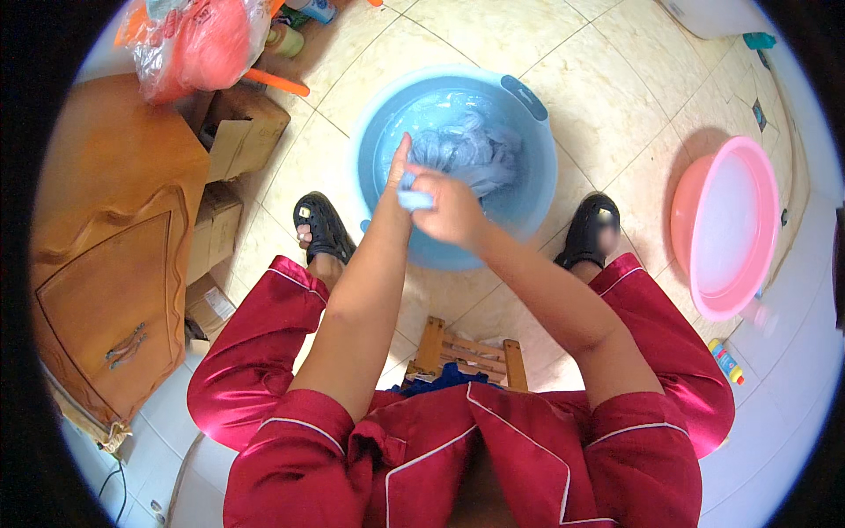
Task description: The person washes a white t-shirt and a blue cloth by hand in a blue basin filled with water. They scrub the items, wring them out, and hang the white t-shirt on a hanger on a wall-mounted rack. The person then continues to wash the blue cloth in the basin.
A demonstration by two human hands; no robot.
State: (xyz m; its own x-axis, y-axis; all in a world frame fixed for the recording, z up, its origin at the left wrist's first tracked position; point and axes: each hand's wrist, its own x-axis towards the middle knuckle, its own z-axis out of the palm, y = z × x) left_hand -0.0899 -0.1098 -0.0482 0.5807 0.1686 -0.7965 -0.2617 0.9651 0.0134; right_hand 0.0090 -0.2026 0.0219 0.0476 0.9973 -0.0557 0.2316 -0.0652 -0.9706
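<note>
A blue plastic basin [550, 165] on the floor holds water and a wet, bunched pale grey-blue cloth [472, 155]. My left hand [400, 165] is edge-on over the basin's left part, beside the cloth, its fingers mostly hidden. Curled around a small pale blue object [416, 200], my right hand [449, 206] presses close against the left wrist. The object is blurred, so whether it is soap or folded cloth cannot be told.
A pink basin [698, 231] with whitish contents is at the right, near a yellow-and-blue bottle [725, 362]. A wooden cabinet [119, 264] and cardboard boxes [244, 142] line the left, with a plastic bag [204, 46] above. A wooden stool [432, 343] is below me.
</note>
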